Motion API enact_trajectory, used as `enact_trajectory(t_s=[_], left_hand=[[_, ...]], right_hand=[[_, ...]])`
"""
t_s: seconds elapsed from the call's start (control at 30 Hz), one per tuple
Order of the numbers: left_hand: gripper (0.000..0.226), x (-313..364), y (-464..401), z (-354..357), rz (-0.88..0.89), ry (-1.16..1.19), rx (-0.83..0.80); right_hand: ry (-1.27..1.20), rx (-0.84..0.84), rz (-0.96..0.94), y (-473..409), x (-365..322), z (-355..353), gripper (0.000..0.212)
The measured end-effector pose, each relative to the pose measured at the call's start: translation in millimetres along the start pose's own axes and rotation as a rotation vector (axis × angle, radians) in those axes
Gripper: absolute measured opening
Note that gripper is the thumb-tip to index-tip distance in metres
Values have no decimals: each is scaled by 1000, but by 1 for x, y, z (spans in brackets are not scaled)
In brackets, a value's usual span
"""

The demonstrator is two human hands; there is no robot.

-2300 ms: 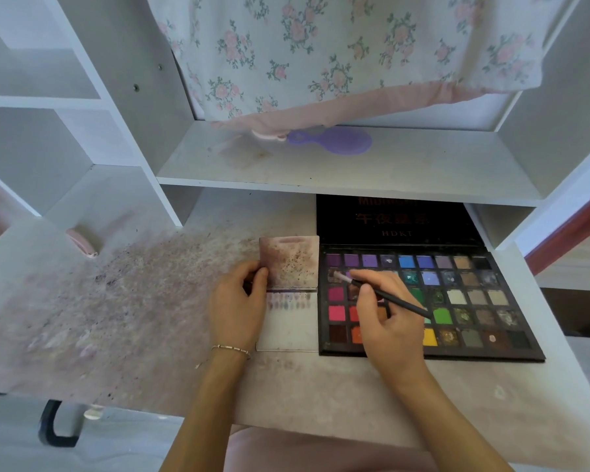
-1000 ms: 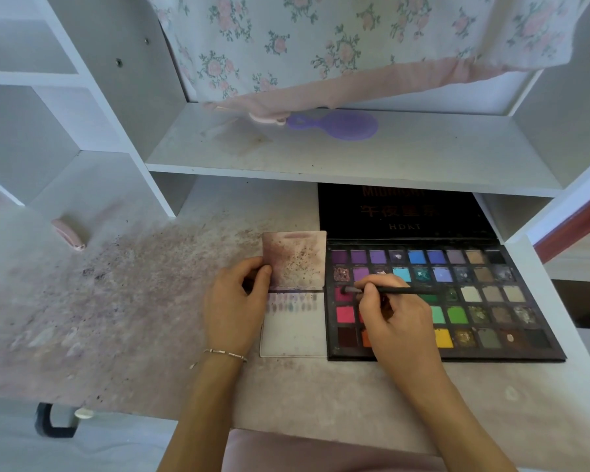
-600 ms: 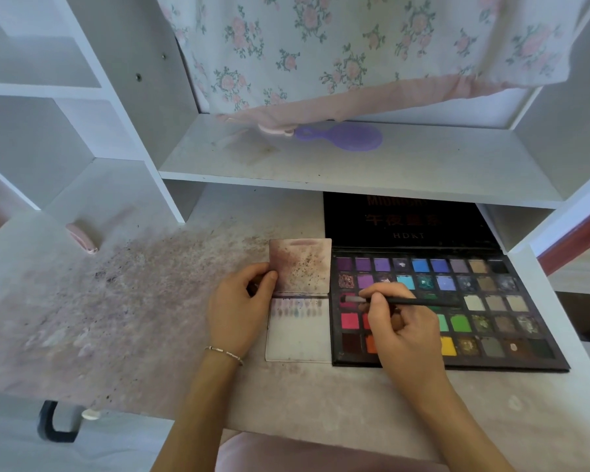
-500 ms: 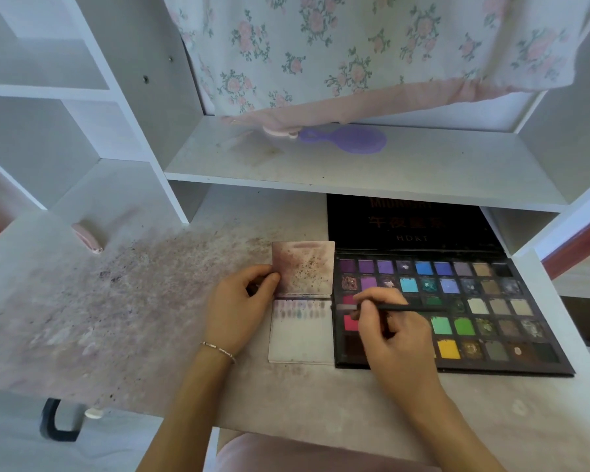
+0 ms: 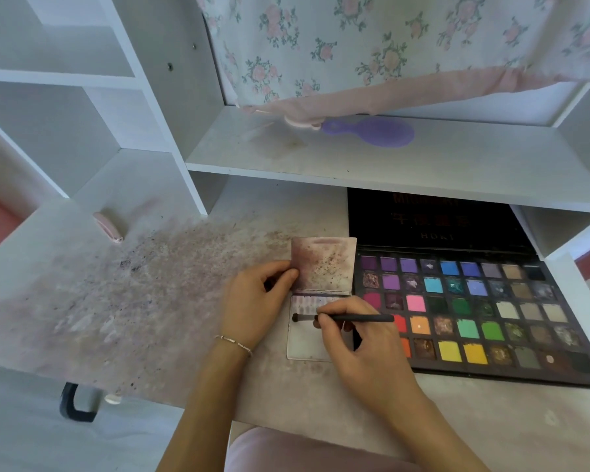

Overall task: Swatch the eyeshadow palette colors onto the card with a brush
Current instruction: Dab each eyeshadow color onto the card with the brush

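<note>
A large black eyeshadow palette (image 5: 474, 311) lies open on the desk, its many coloured pans facing up and its lid tucked under the shelf. Left of it lies the white card (image 5: 304, 342), with a row of faint purple swatches along its top. A stained flap (image 5: 324, 264) stands up at the card's far edge. My left hand (image 5: 256, 301) pinches that flap's left edge. My right hand (image 5: 361, 349) grips a thin dark brush (image 5: 348, 318) lying level, its tip over the card's left side below the swatch row.
The desk top (image 5: 133, 294) is smeared with purple-brown powder on the left. A low white shelf (image 5: 389, 165) overhangs the palette's lid and carries a purple hairbrush (image 5: 375, 131). Floral cloth (image 5: 389, 46) hangs behind. A small pink object (image 5: 108, 226) lies at far left.
My right hand has carried the brush left, off the palette's pink pans and onto the card. My left hand has kept its hold on the flap.
</note>
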State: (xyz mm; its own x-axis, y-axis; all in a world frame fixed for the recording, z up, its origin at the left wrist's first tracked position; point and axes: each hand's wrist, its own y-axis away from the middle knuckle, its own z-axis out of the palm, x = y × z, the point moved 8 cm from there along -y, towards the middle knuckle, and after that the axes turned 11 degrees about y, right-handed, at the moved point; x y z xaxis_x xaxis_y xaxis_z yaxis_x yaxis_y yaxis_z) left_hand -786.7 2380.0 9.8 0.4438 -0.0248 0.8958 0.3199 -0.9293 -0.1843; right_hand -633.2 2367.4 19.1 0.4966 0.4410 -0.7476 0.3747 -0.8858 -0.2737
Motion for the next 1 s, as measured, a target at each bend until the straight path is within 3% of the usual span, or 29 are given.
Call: enact_trajectory(t_s=[1.0], left_hand=[[13, -3, 1, 0, -28, 1, -9]], right_hand=[[93, -58, 10, -1, 1, 4, 11]])
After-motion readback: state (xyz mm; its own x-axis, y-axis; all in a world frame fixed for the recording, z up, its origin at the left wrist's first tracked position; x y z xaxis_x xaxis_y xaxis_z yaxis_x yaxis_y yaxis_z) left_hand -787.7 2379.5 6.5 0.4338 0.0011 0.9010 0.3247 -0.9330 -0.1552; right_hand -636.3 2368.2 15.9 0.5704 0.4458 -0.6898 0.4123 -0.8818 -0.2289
